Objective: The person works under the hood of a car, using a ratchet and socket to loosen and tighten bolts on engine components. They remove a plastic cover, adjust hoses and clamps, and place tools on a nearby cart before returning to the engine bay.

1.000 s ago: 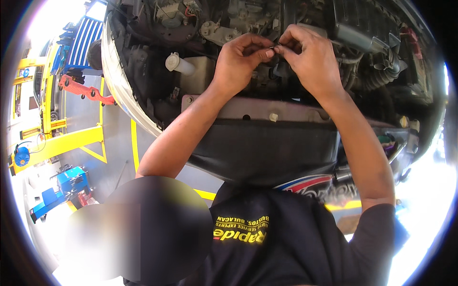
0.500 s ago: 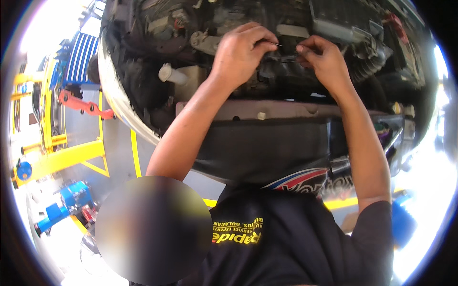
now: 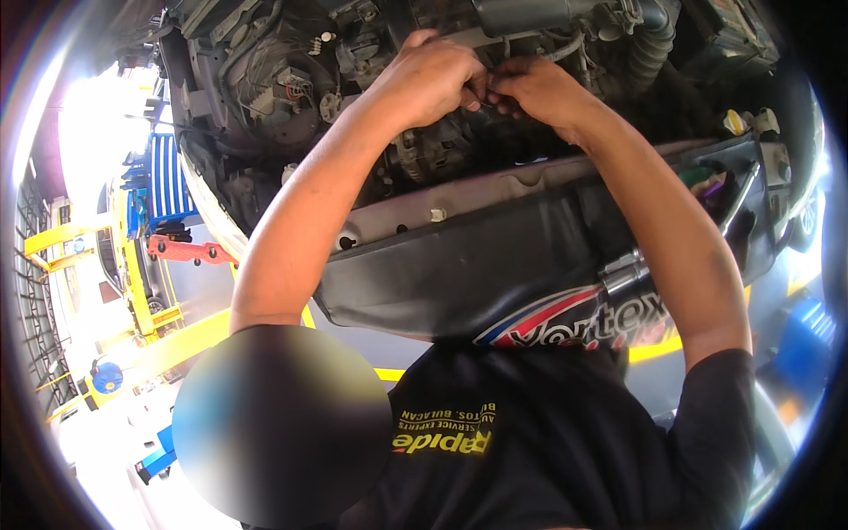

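Deep in the car's engine bay [image 3: 238, 97], my left hand [image 3: 428, 81] has curled fingers, held close to my right hand [image 3: 539, 93], whose fingers are bent inward at the same spot. Whatever is between the fingertips is too small and hidden to make out. Around them are dark hoses, metal engine parts, a black housing [image 3: 530, 16] and a ribbed intake hose [image 3: 645, 62]. Below the hands runs a metal front panel [image 3: 402, 212]. A black fender cover [image 3: 424, 287] is draped in front, with a chrome tool [image 3: 623, 274] lying on it.
To the left stand yellow lift structures [image 3: 181, 340], a red jack-like piece [image 3: 190, 249] and a blue-and-white striped panel [image 3: 172, 177]. A blurred blue object [image 3: 804, 336] is at the right. The front bumper edge [image 3: 212, 212] curves along the left.
My hands, apart half a second ago with a thin item at the left fingertips, have come back together and reached higher in the picture. The whole view has shifted, so the engine bay sits higher.
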`<state>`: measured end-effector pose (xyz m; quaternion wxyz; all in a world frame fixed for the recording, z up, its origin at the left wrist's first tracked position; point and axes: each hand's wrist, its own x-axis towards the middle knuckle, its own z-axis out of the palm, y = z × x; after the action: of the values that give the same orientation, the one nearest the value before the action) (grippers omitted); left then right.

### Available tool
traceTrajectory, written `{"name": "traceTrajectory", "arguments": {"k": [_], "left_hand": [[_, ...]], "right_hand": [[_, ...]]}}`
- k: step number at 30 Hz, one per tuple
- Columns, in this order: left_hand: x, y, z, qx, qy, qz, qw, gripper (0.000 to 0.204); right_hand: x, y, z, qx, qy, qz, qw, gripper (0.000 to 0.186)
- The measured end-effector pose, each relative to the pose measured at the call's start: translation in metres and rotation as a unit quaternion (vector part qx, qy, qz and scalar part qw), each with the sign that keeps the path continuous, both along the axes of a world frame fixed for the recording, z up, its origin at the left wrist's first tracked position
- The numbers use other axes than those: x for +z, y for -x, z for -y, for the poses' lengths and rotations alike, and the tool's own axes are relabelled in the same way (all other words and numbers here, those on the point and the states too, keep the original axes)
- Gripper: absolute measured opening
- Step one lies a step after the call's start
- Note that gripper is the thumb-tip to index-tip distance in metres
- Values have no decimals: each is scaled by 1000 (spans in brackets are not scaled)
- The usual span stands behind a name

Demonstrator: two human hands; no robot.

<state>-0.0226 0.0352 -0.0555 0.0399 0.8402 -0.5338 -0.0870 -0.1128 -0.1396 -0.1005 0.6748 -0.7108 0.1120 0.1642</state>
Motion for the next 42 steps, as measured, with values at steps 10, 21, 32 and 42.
{"name": "traceTrajectory", "arguments": {"k": [10,21,32,42], "left_hand": [[-16,13,-19,36,133,52,989,17],[-5,23,-23,57,118,159,979,16],[-4,15,-28,-15,123,161,979,11],[-16,10,-33,5,181,144,973,13]], "right_hand": [[7,2,0,57,51,41,996,20],[-4,-16,-15,77,340,240,906,26],[-38,-38,-31,80,415,299,855,26],[-5,-18,-26,156,285,221,919,32]]}}
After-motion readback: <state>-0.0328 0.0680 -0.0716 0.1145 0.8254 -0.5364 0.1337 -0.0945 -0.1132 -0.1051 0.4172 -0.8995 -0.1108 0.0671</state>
